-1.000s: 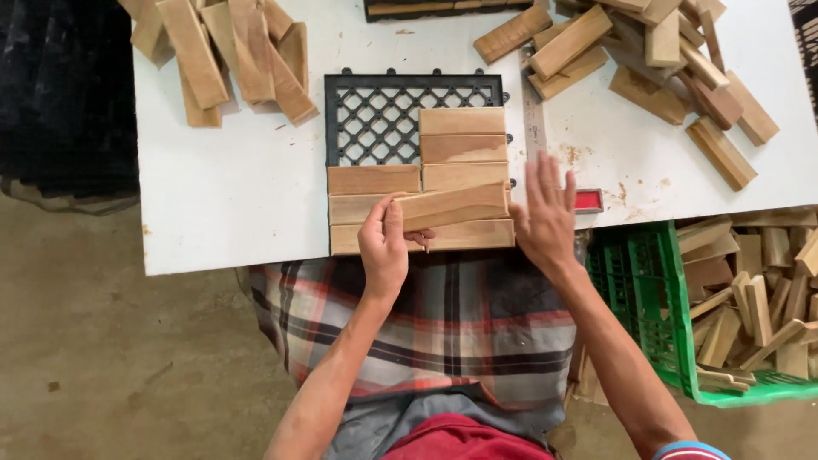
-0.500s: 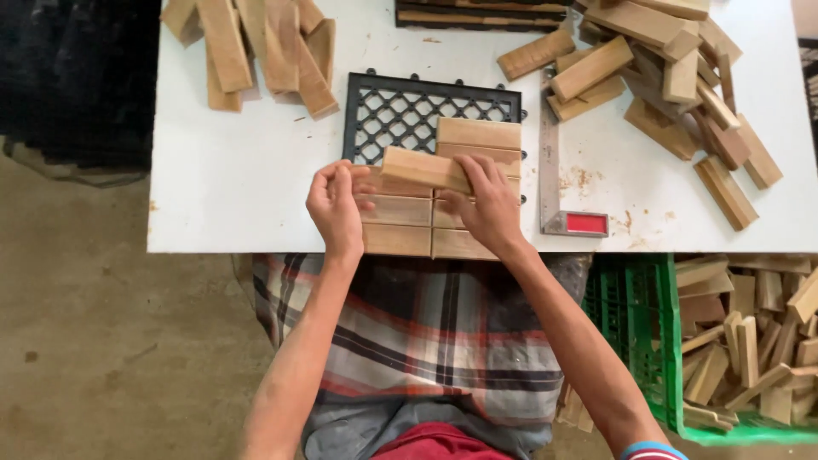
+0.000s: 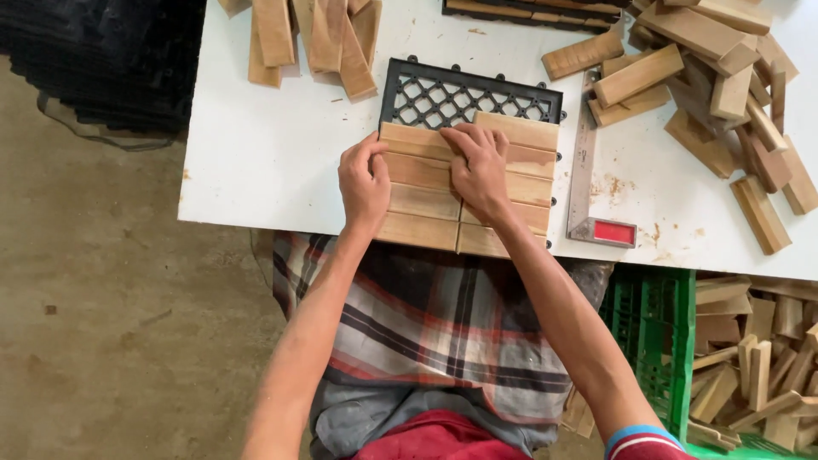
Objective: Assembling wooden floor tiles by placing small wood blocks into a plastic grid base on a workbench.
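A black plastic lattice tile (image 3: 464, 98) lies on the white table (image 3: 264, 153), its near part covered by rows of wooden slats (image 3: 520, 183). The farthest slat on the left (image 3: 416, 140) lies flat against the lattice. My left hand (image 3: 365, 181) grips that slat's left end with thumb and fingers. My right hand (image 3: 477, 166) presses down on its right end, fingers spread, beside the slat in the right column. The far strip of the lattice is bare.
A metal square with a red handle (image 3: 596, 223) lies right of the tile. Loose wood blocks are heaped at the right (image 3: 724, 77) and at the far left (image 3: 315, 34). A green crate (image 3: 660, 341) of offcuts stands below the table, with stacked black tiles (image 3: 111, 60) on the floor at left.
The slat that lay tilted across the near rows has moved up to the far left row and now lies flat. Both hands went up the tile with it.
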